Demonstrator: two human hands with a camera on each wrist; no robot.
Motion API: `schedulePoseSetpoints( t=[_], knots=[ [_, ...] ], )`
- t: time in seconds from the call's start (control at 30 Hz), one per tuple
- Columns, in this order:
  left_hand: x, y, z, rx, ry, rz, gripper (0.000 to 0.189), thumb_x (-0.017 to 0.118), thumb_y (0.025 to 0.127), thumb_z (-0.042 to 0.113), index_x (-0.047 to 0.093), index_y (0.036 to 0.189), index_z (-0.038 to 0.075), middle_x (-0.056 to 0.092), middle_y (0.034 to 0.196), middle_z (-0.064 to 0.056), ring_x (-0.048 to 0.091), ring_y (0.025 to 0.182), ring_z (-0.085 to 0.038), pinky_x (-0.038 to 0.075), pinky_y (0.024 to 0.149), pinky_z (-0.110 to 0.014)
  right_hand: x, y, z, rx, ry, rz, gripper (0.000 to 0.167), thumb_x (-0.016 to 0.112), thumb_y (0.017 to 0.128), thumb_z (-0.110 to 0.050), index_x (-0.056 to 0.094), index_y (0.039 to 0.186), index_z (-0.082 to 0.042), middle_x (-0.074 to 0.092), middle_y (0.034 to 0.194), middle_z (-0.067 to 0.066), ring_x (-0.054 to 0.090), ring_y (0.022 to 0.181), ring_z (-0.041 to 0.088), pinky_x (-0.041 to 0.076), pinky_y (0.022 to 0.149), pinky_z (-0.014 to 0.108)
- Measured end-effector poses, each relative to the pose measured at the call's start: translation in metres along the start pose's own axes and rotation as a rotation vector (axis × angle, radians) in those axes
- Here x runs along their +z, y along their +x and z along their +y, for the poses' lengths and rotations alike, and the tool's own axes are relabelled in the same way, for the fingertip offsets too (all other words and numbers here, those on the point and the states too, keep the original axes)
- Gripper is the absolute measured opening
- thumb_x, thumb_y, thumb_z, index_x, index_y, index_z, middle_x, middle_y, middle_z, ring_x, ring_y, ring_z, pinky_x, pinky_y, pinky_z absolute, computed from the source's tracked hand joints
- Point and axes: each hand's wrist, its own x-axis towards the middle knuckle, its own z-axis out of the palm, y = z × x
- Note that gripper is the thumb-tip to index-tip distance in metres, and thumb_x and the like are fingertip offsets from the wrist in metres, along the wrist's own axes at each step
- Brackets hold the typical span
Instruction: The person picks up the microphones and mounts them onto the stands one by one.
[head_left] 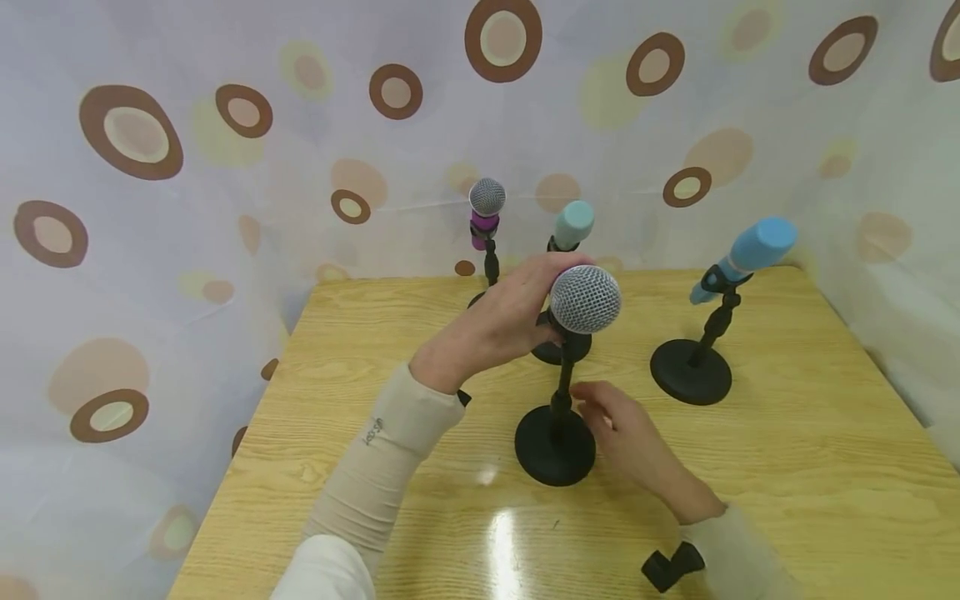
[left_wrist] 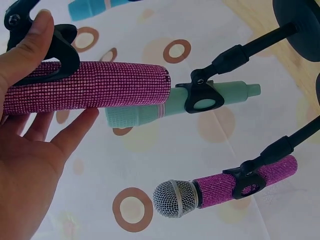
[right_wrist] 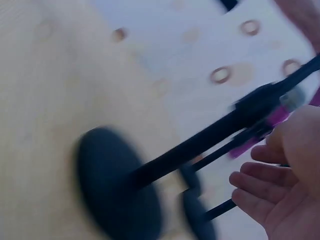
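Note:
A microphone with a silver mesh head (head_left: 585,300) and a sparkly magenta body (left_wrist: 120,85) sits in the black clip of a desk stand (head_left: 553,457). My left hand (head_left: 504,323) holds it at the clip, the thumb (left_wrist: 30,47) on the clip and the fingers on the body's other side. Low beside the stand's pole is my right hand (head_left: 630,437), its fingers (right_wrist: 260,187) loosely bent with nothing in them. Whether its fingertips touch the pole I cannot tell. The right wrist view is blurred.
Behind stand a second magenta microphone (left_wrist: 222,192) and a mint-green one (head_left: 574,223), both on stands. A blue microphone (head_left: 753,248) on its round-based stand (head_left: 690,375) is to the right. A patterned curtain (head_left: 300,167) borders the wooden table (head_left: 810,450).

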Motion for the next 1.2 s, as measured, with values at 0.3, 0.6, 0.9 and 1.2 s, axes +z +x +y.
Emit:
schedulePoseSetpoints(
  t=[0.3, 0.6, 0.9, 1.2],
  knots=[
    [0.000, 0.002, -0.003, 0.055, 0.045, 0.023, 0.080, 0.085, 0.076, 0.007, 0.036, 0.139, 0.005, 0.053, 0.134, -0.012, 0.050, 0.127, -0.022, 0.034, 0.117, -0.027, -0.070, 0.036, -0.073, -0.088, 0.333, 0.054, 0.039, 0.045, 0.106, -0.019, 0.036, 0.140, -0.002, 0.055, 0.116, 0.014, 0.063, 0.092, 0.019, 0.057, 0.080, 0.024],
    [0.000, 0.006, 0.001, 0.031, 0.040, -0.011, 0.081, 0.088, 0.074, 0.020, 0.038, 0.137, 0.006, 0.055, 0.129, -0.007, 0.051, 0.122, -0.018, 0.035, 0.115, -0.023, -0.071, 0.047, -0.080, -0.057, 0.343, 0.070, 0.050, 0.058, 0.099, -0.012, 0.030, 0.139, 0.001, 0.045, 0.133, 0.017, 0.057, 0.107, 0.017, 0.053, 0.085, 0.016],
    [-0.003, 0.008, 0.004, -0.033, 0.038, -0.051, 0.083, 0.088, 0.073, 0.017, 0.039, 0.140, 0.008, 0.055, 0.131, -0.005, 0.052, 0.122, -0.014, 0.039, 0.112, -0.022, -0.062, 0.048, -0.073, -0.154, 0.422, 0.199, 0.034, 0.061, 0.095, 0.001, 0.037, 0.119, 0.002, 0.049, 0.121, 0.006, 0.062, 0.096, 0.006, 0.056, 0.078, 0.016],
    [-0.004, 0.007, 0.004, -0.022, 0.003, -0.065, 0.065, 0.084, 0.080, 0.018, 0.047, 0.133, 0.010, 0.059, 0.121, -0.001, 0.055, 0.110, -0.010, 0.044, 0.102, -0.019, -0.056, 0.050, -0.070, -0.198, 0.449, 0.231, 0.027, 0.061, 0.092, 0.007, 0.043, 0.104, -0.008, 0.051, 0.107, 0.002, 0.062, 0.081, 0.010, 0.058, 0.072, 0.019]
  ],
)
